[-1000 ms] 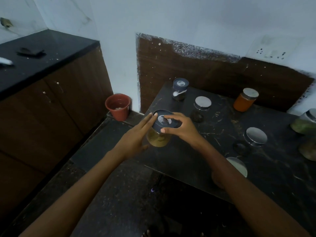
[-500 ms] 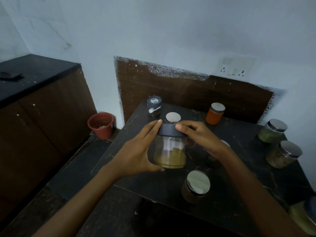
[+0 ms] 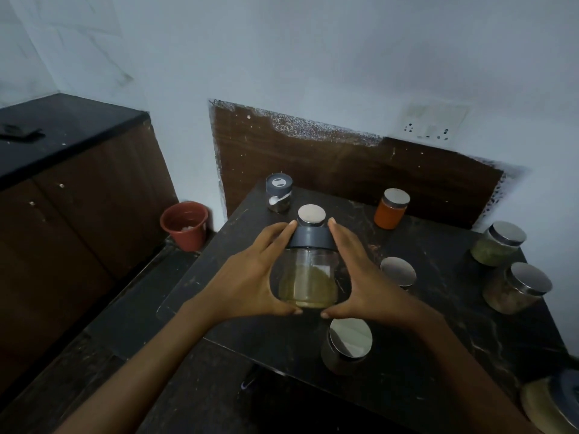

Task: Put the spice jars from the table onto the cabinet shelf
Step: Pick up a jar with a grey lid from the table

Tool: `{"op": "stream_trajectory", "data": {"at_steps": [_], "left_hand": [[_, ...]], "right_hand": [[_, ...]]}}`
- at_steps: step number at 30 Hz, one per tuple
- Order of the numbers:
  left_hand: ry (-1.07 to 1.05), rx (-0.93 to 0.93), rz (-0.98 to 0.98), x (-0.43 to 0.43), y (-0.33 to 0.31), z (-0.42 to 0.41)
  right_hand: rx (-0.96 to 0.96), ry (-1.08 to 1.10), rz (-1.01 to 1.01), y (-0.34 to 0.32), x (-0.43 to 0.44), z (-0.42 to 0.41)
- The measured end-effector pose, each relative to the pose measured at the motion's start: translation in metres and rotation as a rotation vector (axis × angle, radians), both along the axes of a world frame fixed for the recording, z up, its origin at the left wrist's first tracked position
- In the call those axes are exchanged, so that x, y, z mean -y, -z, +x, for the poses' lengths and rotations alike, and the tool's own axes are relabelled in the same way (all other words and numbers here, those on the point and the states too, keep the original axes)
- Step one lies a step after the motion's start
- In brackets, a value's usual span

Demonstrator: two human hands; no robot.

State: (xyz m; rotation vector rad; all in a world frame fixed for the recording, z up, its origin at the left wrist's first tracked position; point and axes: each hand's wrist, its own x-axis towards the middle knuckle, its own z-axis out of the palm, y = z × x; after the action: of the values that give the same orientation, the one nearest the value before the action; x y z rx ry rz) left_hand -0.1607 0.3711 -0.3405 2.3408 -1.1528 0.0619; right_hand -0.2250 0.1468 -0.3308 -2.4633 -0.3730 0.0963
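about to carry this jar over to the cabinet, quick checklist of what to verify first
1. Grip: left hand and right hand both hold the grey-lidded jar: ok.
2. Closure: grey lid looks seated: ok.
3. Jar upright: ok.
4. Jar lifted off the table: looks so, ok.
5. Shelf ready to take it: cannot tell; the cabinet shows only closed fronts, no shelf in view.

left arm: bare, reaches in from lower left of frame to centre | left hand [image 3: 247,277]: cups spice jar [image 3: 308,277] on its left side, fingertips at lid, thumb under base | right arm: from lower right | right hand [image 3: 363,277]: mirrors the hold, thumb tips near, apart
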Motion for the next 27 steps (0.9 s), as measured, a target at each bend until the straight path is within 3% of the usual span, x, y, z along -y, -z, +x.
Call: {"op": "stream_trajectory", "data": {"at_steps": [5, 13, 21, 27], "left_hand": [[0.027, -0.088, -0.017, 0.004, -0.001, 0.001], [0.017, -0.053, -0.047, 0.013, -0.001, -0.003], [-0.002, -0.146, -0.163, 0.005, 0.002, -0.002], [-0.004, -0.176, -0.086, 0.012, 0.002, -0.001]], "right_hand": [[0.034, 0.037, 0.047, 0.002, 0.0, 0.003], [0.056, 0.019, 0.013, -0.006, -0.006, 0.004], [-0.078, 0.005, 0.054, -0.003, 0.007, 0.009], [0.025, 0.005, 0.001, -0.004, 0.0, 0.015]]}}
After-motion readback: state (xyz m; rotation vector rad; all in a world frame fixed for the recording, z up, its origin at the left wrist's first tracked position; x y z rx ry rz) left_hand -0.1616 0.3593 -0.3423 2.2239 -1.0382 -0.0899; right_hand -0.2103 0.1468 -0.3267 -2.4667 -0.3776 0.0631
